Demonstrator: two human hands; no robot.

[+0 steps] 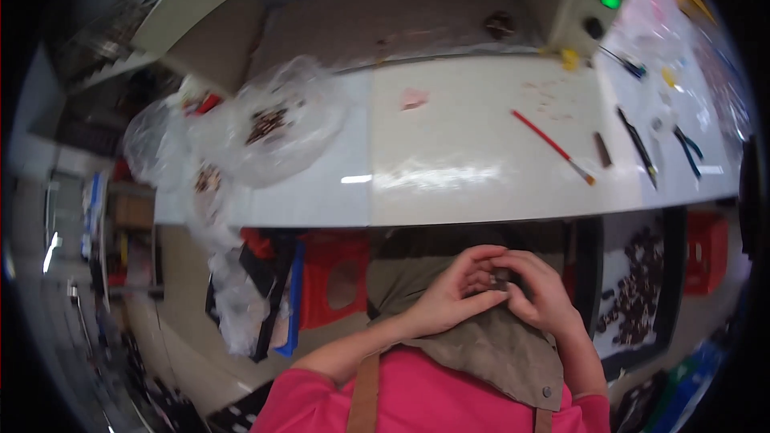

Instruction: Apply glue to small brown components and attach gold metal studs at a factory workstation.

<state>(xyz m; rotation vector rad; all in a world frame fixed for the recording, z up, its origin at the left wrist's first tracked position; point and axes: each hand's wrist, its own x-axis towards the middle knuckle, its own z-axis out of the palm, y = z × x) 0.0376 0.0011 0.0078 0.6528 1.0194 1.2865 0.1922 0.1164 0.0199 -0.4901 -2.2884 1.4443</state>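
Observation:
My left hand [451, 295] and my right hand [549, 295] meet over my lap, just below the front edge of the white table [449, 192]. Between their curled fingers sits a small dark piece [500, 276]; its kind cannot be made out. The fingertips partly cover it. Both hands are closed around it, the right thumb and fingers pressing from its right side. A brown apron [489, 353] lies beneath them.
On the table are a red-handled brush [553, 144], a brown block [601, 149], a black pen-like tool [638, 148], pliers [688, 151] and a pink scrap [414, 98]. Plastic bags [297, 152] hold brown pieces at left. A tray [589, 289] of dark pieces stands right of my lap.

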